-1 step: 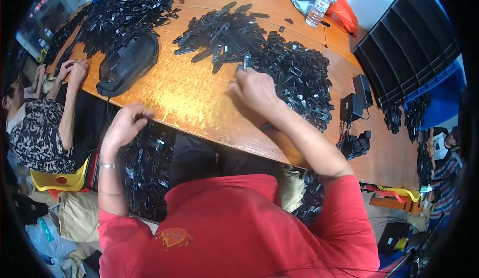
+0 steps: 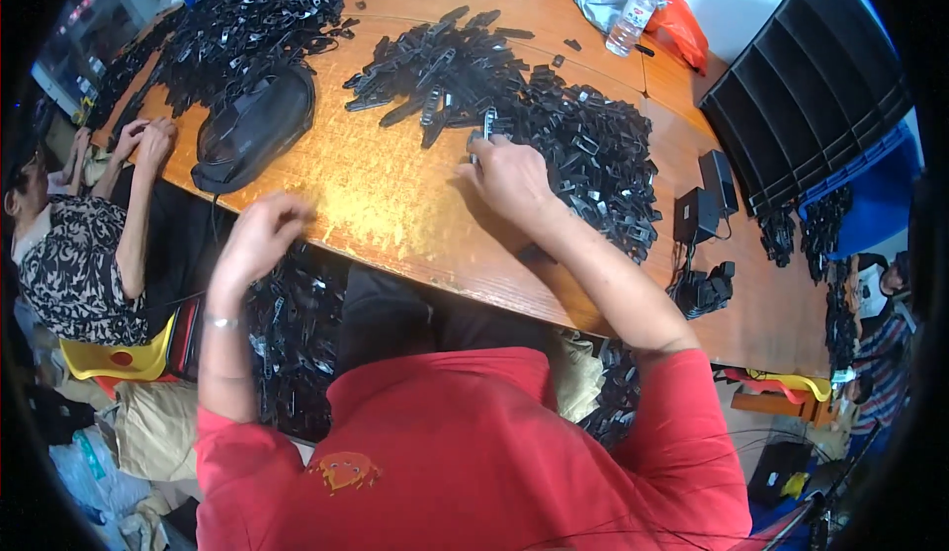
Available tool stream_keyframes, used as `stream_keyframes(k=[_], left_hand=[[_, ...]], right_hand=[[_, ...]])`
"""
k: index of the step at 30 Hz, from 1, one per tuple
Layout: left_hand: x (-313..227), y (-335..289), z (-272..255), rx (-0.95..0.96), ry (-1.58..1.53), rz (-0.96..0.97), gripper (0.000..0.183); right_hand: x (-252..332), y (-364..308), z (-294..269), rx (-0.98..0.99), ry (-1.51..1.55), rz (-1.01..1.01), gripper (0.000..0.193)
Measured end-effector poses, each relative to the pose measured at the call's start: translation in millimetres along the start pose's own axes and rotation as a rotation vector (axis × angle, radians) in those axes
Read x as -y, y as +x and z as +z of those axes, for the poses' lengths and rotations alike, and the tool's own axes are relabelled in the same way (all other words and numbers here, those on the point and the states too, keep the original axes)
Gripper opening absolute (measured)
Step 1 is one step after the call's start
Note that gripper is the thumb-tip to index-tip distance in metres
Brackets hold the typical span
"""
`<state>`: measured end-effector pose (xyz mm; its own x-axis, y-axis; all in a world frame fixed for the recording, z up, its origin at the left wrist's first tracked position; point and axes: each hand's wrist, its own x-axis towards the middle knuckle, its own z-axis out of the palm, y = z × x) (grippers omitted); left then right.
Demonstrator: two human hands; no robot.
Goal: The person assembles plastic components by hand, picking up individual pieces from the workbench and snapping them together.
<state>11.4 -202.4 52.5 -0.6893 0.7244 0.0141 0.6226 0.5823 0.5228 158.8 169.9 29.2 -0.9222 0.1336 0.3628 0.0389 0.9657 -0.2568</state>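
My right hand (image 2: 509,177) reaches to the near edge of the heaps, its fingers pinched on a small black plastic piece (image 2: 475,138) that they mostly hide. Just beyond the fingertips, a slotted piece with a pale face (image 2: 489,119) stands out. One heap of long black plastic pieces (image 2: 435,67) lies ahead of the hand, and a denser heap of shorter black pieces (image 2: 603,151) spreads to its right. My left hand (image 2: 259,235) hovers over the table's front edge, fingers bent, thumb apart and nothing visible between them; its fingertips are blurred.
A black mesh pouch (image 2: 257,131) lies on the wooden table (image 2: 366,190) at left, before another heap of black pieces (image 2: 252,17). Power adapters (image 2: 697,213), a water bottle (image 2: 633,19) and a black ribbed tray (image 2: 811,82) are at right. Another person's hands (image 2: 148,141) work at far left.
My left hand has shifted slightly right and up over the table edge. My right hand has barely moved at the heap's edge.
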Motion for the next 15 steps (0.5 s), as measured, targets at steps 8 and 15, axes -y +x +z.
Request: stream_keyframes(k=[8, 15], left_hand=[[-92.3, 164.3, 122.0, -0.313, -0.002, -0.059, 0.038], [-96.4, 168.1, 136.2, -0.327, -0.020, -0.155, 0.031]], right_hand=[[-16.5, -0.3, 31.7, 0.047, -0.080, -0.003, 0.013], [-11.8, -14.5, 17.7, 0.197, -0.043, -0.076, 0.018]])
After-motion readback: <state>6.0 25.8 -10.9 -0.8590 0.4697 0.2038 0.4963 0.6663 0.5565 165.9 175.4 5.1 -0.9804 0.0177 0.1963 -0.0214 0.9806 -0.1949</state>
